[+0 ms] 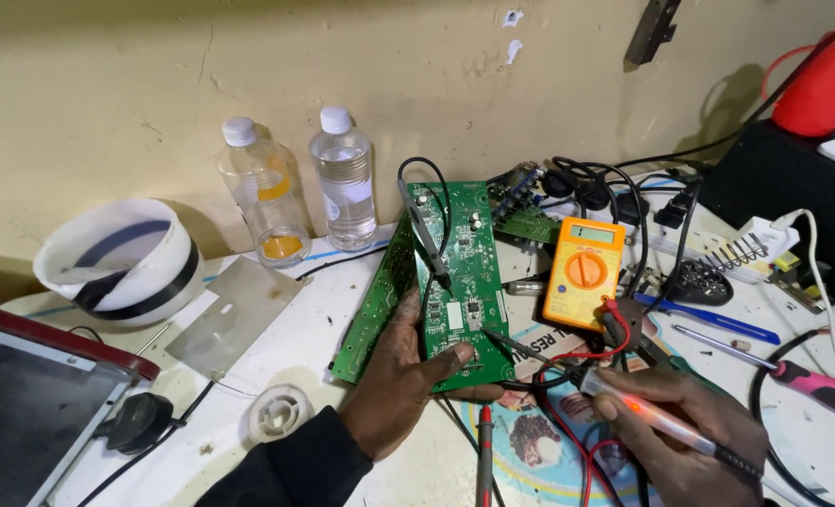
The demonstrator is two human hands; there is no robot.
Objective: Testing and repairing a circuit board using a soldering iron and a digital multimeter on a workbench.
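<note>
Green rectangular circuit board (455, 282) propped by left hand (394, 380); right hand (689, 427) grips translucent probe pen (661, 420). Tip slip could short pads.

I note the circuit board (459, 282): glossy green laminate, centre frame. Multimeter (583, 272): smooth orange plastic. Two bottles (342, 178), upper centre: clear plastic. Plate (234, 314), left: dull matt metal. Wall (107, 94): rough, chipped paint.

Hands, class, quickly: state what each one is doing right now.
Left hand: closed on the green circuit board, holding it.
Right hand: closed around the test probe.
</note>
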